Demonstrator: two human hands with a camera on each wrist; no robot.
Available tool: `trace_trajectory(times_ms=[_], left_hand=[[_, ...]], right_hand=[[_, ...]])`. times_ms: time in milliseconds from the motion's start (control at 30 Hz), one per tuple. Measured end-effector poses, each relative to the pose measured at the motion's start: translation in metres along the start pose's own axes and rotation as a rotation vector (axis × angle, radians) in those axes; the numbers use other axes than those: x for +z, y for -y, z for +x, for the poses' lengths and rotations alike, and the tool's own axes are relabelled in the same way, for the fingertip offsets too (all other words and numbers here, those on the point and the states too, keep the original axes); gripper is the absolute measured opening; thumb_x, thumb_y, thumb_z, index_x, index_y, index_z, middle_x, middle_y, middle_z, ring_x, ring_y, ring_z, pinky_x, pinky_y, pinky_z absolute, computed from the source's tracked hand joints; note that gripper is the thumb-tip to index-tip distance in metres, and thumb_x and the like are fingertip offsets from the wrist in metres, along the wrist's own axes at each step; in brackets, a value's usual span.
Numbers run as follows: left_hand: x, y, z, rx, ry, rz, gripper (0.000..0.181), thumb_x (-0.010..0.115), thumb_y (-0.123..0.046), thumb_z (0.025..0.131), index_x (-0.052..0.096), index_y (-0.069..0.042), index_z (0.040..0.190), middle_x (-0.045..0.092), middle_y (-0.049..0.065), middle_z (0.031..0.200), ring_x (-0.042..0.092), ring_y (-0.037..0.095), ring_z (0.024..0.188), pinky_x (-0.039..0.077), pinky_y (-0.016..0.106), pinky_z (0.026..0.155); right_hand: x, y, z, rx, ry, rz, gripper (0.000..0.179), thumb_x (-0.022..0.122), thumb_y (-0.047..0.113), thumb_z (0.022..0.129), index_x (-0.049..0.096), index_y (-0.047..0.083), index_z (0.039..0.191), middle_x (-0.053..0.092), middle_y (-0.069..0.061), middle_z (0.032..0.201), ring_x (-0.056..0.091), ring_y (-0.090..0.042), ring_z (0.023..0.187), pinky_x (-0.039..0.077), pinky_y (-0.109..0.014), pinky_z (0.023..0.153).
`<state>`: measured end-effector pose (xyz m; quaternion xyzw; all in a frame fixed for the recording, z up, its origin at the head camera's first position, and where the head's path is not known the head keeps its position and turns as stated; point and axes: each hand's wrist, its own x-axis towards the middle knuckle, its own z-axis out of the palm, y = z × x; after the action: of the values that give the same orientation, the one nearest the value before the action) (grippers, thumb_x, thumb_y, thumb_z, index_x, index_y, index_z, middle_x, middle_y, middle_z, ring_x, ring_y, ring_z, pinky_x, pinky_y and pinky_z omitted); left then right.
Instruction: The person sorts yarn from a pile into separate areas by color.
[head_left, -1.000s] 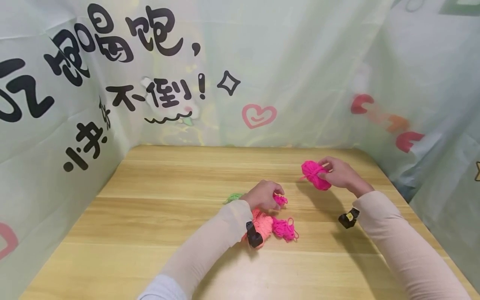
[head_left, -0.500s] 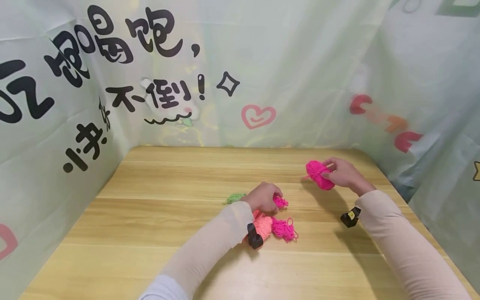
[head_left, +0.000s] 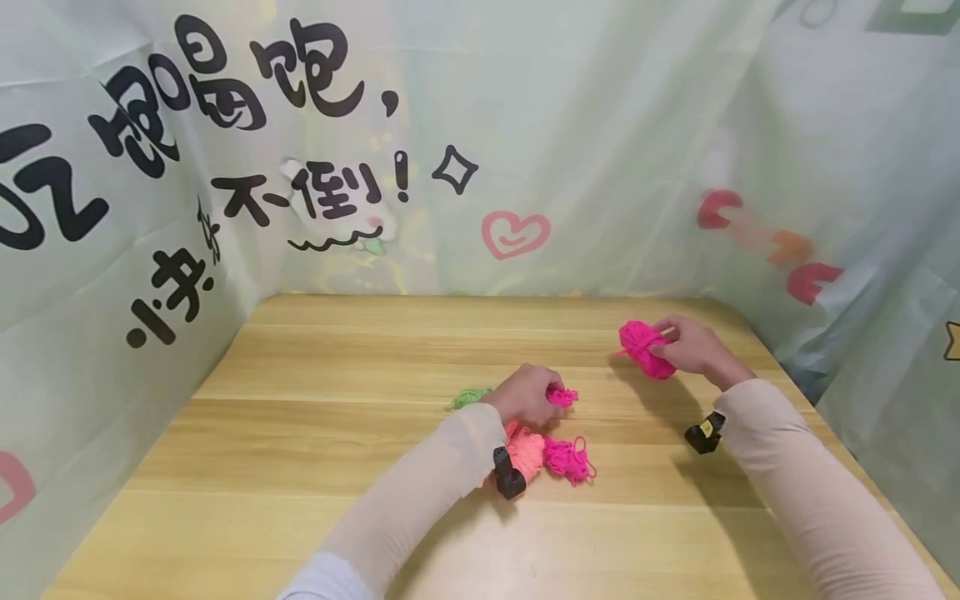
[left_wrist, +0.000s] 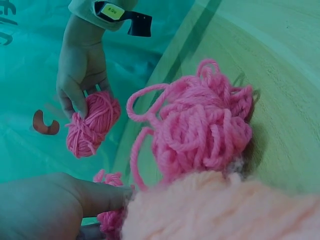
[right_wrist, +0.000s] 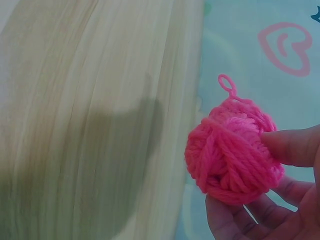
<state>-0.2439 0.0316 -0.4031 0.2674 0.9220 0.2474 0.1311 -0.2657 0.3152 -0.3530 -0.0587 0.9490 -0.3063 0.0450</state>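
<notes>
My right hand (head_left: 693, 343) grips a hot-pink ball of yarn (head_left: 647, 350) above the table's far right part. In the right wrist view, thumb and fingers hold this yarn ball (right_wrist: 232, 152) from the side, and a small loop sticks up from it. Near the table's middle, my left hand (head_left: 527, 393) pinches a smaller pink yarn bundle (head_left: 562, 397), mostly hidden behind the fingers. Just below that hand lie a coral yarn ball (head_left: 525, 452), partly covered by the wrist camera, and a loose, loopy pink yarn bundle (head_left: 568, 460).
A green yarn bundle (head_left: 470, 398) peeks out left of the left hand. The wooden table (head_left: 300, 467) meets printed fabric walls (head_left: 600, 150) at its back and sides. Black cameras sit on both wrists.
My right hand has drifted slightly to the right with the pink yarn ball. The left hand stays almost in place, and its small pink bundle shifts a little.
</notes>
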Motion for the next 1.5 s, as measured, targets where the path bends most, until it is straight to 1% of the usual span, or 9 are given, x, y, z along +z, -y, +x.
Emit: trace_trajectory(times_ms=[133, 367, 567, 767, 900, 1033, 1100, 1233, 1500], left_hand=[[0.001, -0.001, 0.001, -0.007, 0.004, -0.002, 0.030, 0.075, -0.026, 0.087, 0.068, -0.013, 0.113, 0.059, -0.007, 0.086, 0.053, 0.010, 0.077, 0.046, 0.020, 0.065], [0.002, -0.003, 0.003, -0.006, 0.014, -0.044, 0.035, 0.075, -0.026, 0.087, 0.067, -0.011, 0.117, 0.061, -0.006, 0.089, 0.053, 0.011, 0.078, 0.046, 0.020, 0.068], [0.001, -0.006, 0.005, -0.013, 0.006, -0.069, 0.034, 0.076, -0.027, 0.086, 0.067, -0.012, 0.115, 0.061, -0.007, 0.088, 0.054, 0.010, 0.078, 0.046, 0.020, 0.068], [0.000, -0.009, 0.005, -0.008, -0.003, -0.099, 0.026, 0.076, -0.025, 0.086, 0.068, -0.013, 0.108, 0.060, -0.006, 0.083, 0.053, 0.009, 0.074, 0.046, 0.021, 0.065], [-0.002, -0.010, 0.004, 0.009, -0.009, -0.106, 0.030, 0.076, -0.026, 0.086, 0.067, -0.012, 0.112, 0.060, -0.005, 0.084, 0.051, 0.009, 0.072, 0.046, 0.021, 0.063], [-0.003, -0.009, 0.005, 0.004, -0.019, -0.125, 0.037, 0.076, -0.026, 0.086, 0.066, -0.011, 0.118, 0.061, -0.005, 0.090, 0.053, 0.010, 0.076, 0.047, 0.022, 0.068], [-0.004, -0.009, 0.006, 0.012, -0.029, -0.120, 0.036, 0.075, -0.026, 0.086, 0.066, -0.011, 0.117, 0.061, -0.005, 0.090, 0.053, 0.010, 0.076, 0.047, 0.021, 0.069], [-0.006, -0.011, 0.008, 0.033, -0.037, -0.089, 0.029, 0.074, -0.026, 0.087, 0.067, -0.011, 0.112, 0.060, -0.006, 0.085, 0.052, 0.009, 0.075, 0.046, 0.020, 0.066], [-0.010, -0.015, 0.008, 0.024, -0.020, -0.058, 0.032, 0.073, -0.029, 0.088, 0.066, -0.012, 0.115, 0.058, -0.006, 0.083, 0.050, 0.009, 0.076, 0.044, 0.019, 0.065]], right_hand=[[-0.002, -0.001, -0.001, 0.005, -0.001, 0.001, 0.045, 0.062, 0.015, 0.091, 0.048, -0.012, 0.124, 0.061, -0.033, 0.110, 0.062, -0.038, 0.096, 0.055, -0.037, 0.072], [-0.005, -0.005, -0.002, 0.021, -0.009, 0.014, 0.046, 0.062, 0.015, 0.091, 0.047, -0.013, 0.124, 0.059, -0.034, 0.112, 0.061, -0.039, 0.097, 0.055, -0.036, 0.071], [-0.007, -0.008, -0.002, 0.038, -0.009, 0.010, 0.046, 0.062, 0.015, 0.092, 0.047, -0.013, 0.125, 0.059, -0.034, 0.112, 0.062, -0.038, 0.095, 0.055, -0.035, 0.070], [-0.009, -0.013, -0.001, 0.047, -0.005, 0.012, 0.047, 0.060, 0.016, 0.093, 0.045, -0.014, 0.126, 0.057, -0.036, 0.114, 0.061, -0.039, 0.096, 0.055, -0.036, 0.070], [-0.009, -0.018, -0.001, 0.058, -0.014, 0.014, 0.047, 0.060, 0.016, 0.093, 0.045, -0.014, 0.126, 0.056, -0.036, 0.115, 0.060, -0.040, 0.098, 0.055, -0.035, 0.071], [-0.009, -0.022, 0.000, 0.069, -0.016, 0.015, 0.048, 0.060, 0.016, 0.093, 0.045, -0.014, 0.127, 0.055, -0.037, 0.117, 0.059, -0.041, 0.100, 0.055, -0.035, 0.072], [-0.010, -0.023, 0.000, 0.070, -0.016, 0.014, 0.048, 0.059, 0.016, 0.093, 0.045, -0.015, 0.126, 0.054, -0.038, 0.118, 0.058, -0.042, 0.101, 0.055, -0.036, 0.072], [-0.011, -0.024, -0.001, 0.071, -0.018, 0.007, 0.047, 0.059, 0.016, 0.092, 0.045, -0.015, 0.125, 0.053, -0.039, 0.118, 0.057, -0.045, 0.103, 0.055, -0.037, 0.073], [-0.009, -0.031, 0.000, 0.081, -0.021, 0.006, 0.046, 0.058, 0.014, 0.092, 0.046, -0.017, 0.124, 0.052, -0.039, 0.118, 0.056, -0.046, 0.104, 0.055, -0.036, 0.073]])
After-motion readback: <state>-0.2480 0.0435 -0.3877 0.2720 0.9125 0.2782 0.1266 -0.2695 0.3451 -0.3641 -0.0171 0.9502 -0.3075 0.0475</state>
